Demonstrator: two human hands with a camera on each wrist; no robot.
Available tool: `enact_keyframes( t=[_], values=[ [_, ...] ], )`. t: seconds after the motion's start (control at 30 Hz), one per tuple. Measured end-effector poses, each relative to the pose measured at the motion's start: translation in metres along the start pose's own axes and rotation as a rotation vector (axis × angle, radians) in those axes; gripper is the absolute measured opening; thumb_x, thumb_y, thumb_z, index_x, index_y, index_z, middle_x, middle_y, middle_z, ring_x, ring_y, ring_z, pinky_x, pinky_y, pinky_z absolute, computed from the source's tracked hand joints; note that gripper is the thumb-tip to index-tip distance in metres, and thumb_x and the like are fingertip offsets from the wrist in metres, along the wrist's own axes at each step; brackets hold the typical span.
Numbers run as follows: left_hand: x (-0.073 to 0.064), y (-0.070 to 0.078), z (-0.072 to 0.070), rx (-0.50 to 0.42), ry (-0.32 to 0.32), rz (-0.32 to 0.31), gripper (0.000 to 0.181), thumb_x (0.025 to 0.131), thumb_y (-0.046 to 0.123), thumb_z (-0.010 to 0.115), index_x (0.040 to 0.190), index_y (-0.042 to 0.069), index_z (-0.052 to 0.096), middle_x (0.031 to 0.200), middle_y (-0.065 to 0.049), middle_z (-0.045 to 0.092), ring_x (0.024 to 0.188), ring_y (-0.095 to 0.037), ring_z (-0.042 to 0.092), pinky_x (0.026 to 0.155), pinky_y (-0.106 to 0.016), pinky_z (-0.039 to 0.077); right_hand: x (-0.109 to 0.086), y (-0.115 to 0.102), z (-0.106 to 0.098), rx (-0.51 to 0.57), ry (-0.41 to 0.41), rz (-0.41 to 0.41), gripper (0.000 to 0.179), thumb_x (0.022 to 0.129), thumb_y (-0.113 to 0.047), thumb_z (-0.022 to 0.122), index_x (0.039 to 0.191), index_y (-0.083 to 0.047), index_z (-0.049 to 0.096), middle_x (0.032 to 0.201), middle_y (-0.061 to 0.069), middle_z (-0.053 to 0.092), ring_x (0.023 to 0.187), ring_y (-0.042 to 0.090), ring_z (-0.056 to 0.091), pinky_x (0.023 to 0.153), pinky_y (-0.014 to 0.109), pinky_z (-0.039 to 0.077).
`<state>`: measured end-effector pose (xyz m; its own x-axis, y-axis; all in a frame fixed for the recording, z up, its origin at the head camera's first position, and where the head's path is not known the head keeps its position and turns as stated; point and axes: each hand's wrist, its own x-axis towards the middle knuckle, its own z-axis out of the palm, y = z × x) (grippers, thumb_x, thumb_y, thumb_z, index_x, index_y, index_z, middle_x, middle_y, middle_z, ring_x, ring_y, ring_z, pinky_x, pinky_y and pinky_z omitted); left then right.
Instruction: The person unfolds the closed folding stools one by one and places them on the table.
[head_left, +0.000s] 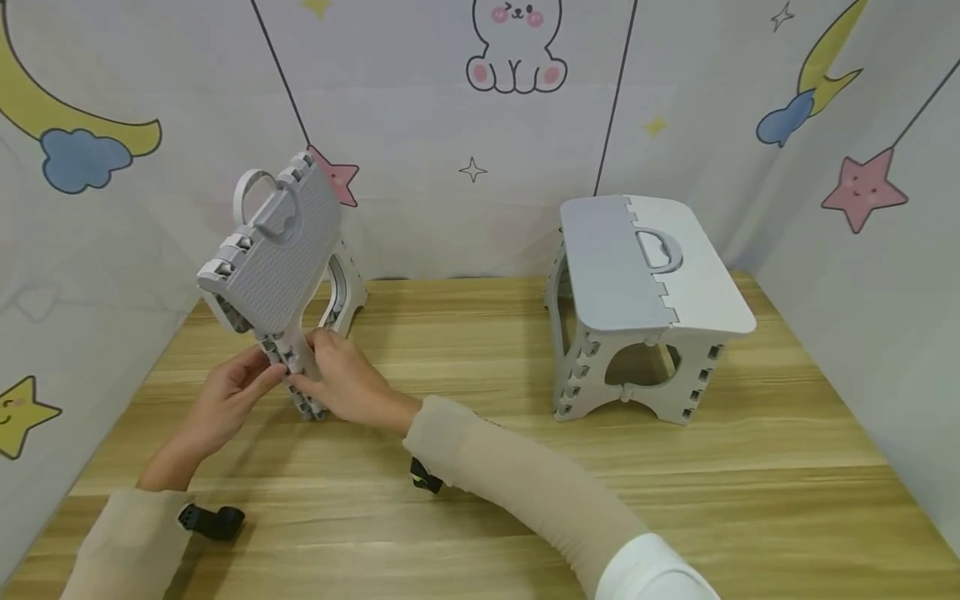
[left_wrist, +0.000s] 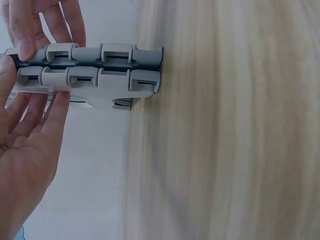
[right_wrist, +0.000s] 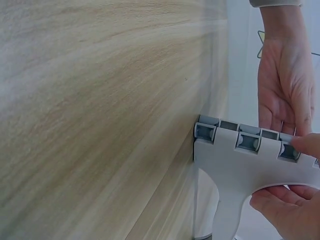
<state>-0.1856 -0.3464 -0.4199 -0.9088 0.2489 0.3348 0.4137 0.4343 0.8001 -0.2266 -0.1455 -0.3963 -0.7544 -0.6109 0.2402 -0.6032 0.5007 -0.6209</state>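
Observation:
On the left of the table stands a partly folded grey-and-white folding step stool, its top bent into a ridge and its carry handle sticking up. My left hand holds the hinged edge of the near leg panel, thumb on one side and fingers behind. Opposite it, my right hand grips the same leg panel, with fingers passing through the leg cutout, as the right wrist view shows. Interlocking hinge knuckles lie between the two hands. The stool's foot touches the table or is very near it.
A second folding step stool, fully unfolded and upright, stands on the right of the wooden table. A white cloth wall with cartoon prints encloses the table at the back and sides.

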Motion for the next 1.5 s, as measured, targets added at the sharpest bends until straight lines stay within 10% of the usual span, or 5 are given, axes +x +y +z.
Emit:
enact_keyframes(
  t=[1.5],
  values=[
    [0.001, 0.001, 0.001, -0.043, 0.007, 0.004, 0.038, 0.104, -0.001, 0.047, 0.139, -0.016, 0.044, 0.123, 0.019, 0.061, 0.112, 0.003, 0.058, 0.089, -0.012, 0.049, -0.022, 0.011, -0.021, -0.012, 0.023, -0.032, 0.040, 0.101, -0.036, 0.059, 0.126, -0.006, 0.052, 0.114, 0.002, 0.059, 0.094, 0.006, 0.054, 0.075, 0.014, 0.044]
  ],
)
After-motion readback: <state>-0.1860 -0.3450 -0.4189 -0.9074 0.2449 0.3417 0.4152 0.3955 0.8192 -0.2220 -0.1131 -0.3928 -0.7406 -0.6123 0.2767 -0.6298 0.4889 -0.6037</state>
